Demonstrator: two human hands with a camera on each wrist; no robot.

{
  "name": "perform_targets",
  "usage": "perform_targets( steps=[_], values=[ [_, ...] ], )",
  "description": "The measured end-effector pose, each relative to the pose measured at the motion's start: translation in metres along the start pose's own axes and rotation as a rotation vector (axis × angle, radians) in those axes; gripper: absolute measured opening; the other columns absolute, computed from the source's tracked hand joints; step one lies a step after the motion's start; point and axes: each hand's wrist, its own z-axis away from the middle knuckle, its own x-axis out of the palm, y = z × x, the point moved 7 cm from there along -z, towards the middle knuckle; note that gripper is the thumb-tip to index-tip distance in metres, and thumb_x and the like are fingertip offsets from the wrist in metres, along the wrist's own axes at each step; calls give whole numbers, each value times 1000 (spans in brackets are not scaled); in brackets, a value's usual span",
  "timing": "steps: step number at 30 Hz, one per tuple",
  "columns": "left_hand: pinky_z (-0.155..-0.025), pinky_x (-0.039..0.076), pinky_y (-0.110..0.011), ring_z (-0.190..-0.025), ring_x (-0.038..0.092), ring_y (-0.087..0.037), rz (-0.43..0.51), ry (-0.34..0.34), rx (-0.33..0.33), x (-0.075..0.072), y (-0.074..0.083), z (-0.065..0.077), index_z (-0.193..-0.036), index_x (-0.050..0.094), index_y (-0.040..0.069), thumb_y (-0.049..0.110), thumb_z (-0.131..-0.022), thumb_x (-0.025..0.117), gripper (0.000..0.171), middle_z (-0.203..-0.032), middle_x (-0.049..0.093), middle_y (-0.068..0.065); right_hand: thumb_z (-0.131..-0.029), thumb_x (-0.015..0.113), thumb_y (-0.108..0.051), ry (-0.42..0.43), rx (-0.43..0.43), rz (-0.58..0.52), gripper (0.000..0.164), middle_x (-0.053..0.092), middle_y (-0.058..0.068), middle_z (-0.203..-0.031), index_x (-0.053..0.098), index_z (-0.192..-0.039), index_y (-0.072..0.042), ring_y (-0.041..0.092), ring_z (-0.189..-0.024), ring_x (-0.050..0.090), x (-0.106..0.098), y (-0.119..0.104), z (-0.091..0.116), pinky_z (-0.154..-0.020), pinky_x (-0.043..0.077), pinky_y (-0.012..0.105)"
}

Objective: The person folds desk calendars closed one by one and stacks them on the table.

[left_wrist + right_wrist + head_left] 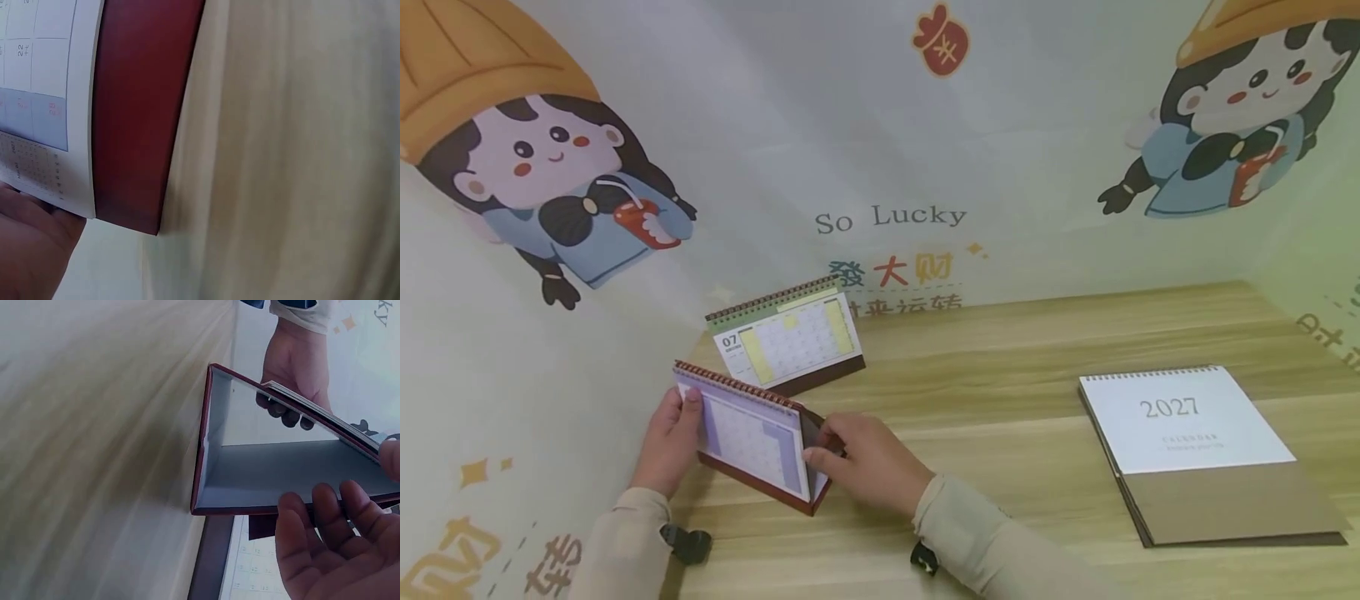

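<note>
A purple desk calendar (748,442) with a spiral top and dark red base stands tilted, its stand spread in a triangle. My left hand (673,437) grips its left end, thumb over the front page; in the right wrist view, the left fingers (290,417) curl inside the stand. At the other end, my right hand (868,462) holds the calendar's side, thumb near the front edge and fingers at the back panel. Close up, the left wrist view shows the red base (137,112) and page corner. Just behind stands a green-and-yellow desk calendar (790,333), showing 07.
On the right of the wooden table (970,450) lies a white and brown 2027 calendar (1210,450). A printed backdrop (1037,150) with cartoon figures rises behind the table and along both sides. The second calendar stands close behind the held one.
</note>
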Motion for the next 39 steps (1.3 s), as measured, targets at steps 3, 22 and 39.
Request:
perform_targets(
  steps=[3,22,39],
  values=[
    [-105,28,-51,-123,40,-33,-6,3,-7,1,1,-1,-143,39,1,52,-105,27,65,-135,48,-25,-99,62,-35,43,7,-5,20,58,-9,-84,61,-91,-17,7,-70,51,-4,1,-1,-62,45,23],
    [-109,26,-56,-129,39,-38,-35,4,-32,3,2,0,-141,38,2,58,-103,24,69,-140,46,-25,-100,57,-43,91,129,-285,44,65,2,-118,62,-129,-10,12,-103,61,0,5,2,-88,49,33],
    [-100,31,-50,-115,42,-34,-52,30,-28,2,1,2,-140,40,2,55,-104,24,66,-132,49,-24,-95,51,-63,37,404,-752,59,71,-1,-109,68,-123,-13,14,-96,67,24,-12,-28,-91,50,38]
  ],
)
